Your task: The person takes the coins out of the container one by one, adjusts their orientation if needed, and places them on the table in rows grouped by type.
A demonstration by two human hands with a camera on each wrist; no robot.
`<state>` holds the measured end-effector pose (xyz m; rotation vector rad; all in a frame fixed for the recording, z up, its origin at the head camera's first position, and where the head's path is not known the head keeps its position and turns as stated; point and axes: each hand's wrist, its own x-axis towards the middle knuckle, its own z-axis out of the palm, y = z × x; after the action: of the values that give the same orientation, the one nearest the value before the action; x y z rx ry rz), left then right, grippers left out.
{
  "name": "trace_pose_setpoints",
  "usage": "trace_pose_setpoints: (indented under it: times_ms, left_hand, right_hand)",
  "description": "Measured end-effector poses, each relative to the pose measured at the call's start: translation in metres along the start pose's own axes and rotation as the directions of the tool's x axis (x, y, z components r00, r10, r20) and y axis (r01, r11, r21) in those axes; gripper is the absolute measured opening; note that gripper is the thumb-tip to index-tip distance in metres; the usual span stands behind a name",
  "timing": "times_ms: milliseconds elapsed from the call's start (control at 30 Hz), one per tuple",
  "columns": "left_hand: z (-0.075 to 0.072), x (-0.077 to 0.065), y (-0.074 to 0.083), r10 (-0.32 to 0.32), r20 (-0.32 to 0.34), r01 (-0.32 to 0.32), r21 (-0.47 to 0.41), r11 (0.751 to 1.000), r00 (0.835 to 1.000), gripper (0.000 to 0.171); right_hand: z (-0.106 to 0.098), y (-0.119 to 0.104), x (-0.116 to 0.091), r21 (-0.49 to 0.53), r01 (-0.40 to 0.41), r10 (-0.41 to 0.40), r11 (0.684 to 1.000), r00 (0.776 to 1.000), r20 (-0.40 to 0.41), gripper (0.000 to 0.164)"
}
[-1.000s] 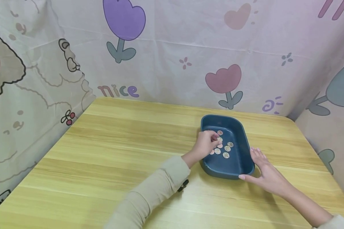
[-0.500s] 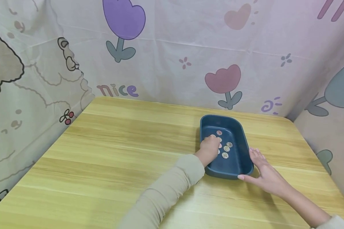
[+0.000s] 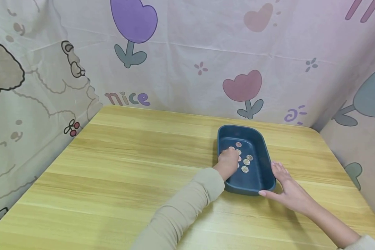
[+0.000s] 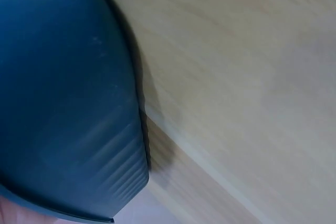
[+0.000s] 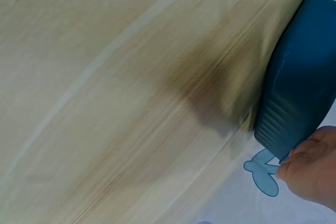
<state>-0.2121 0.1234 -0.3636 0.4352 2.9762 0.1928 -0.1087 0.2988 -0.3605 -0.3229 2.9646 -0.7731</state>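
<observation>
A dark blue plastic box (image 3: 250, 184) stands on the table, with several round patterned coins, gold and pinkish (image 3: 246, 162), lying flat on its floor. My left hand (image 3: 228, 161) reaches over the near left side into the box, back of the hand up and fingers bent down among the coins. Its fingertips are hidden, so whether it pinches a coin does not show. My right hand (image 3: 290, 192) rests against the box's near right corner, thumb on the front rim and fairly straight fingers along the right side. The right wrist view shows the ribbed box wall (image 5: 294, 87) beside it.
The light wooden table (image 3: 128, 166) extends left of the box and behind it. A printed cloth (image 3: 181, 45) with tulips and hearts hangs along the table's back and sides.
My left hand has moved slightly right and turned, from fingers visible above the coins to knuckles up, reaching down at the box's left side. The right hand and box stay put.
</observation>
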Motion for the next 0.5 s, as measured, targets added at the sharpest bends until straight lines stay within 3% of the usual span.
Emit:
trace_pose_setpoints:
  times_ms: [333, 500]
  left_hand:
    - [-0.0012, -0.0018, 0.0005, -0.026, 0.05, 0.03, -0.084, 0.996, 0.998, 0.019]
    - [-0.0024, -0.0017, -0.0005, -0.001, 0.043, 0.006, -0.11, 0.994, 0.999, 0.026]
  right_hand:
    - [0.0002, -0.0003, -0.0009, 0.013, 0.003, -0.003, 1.0, 1.0, 0.001, 0.105]
    - [0.0003, -0.0001, -0.001, 0.008, 0.002, -0.002, 1.0, 1.0, 0.001, 0.104]
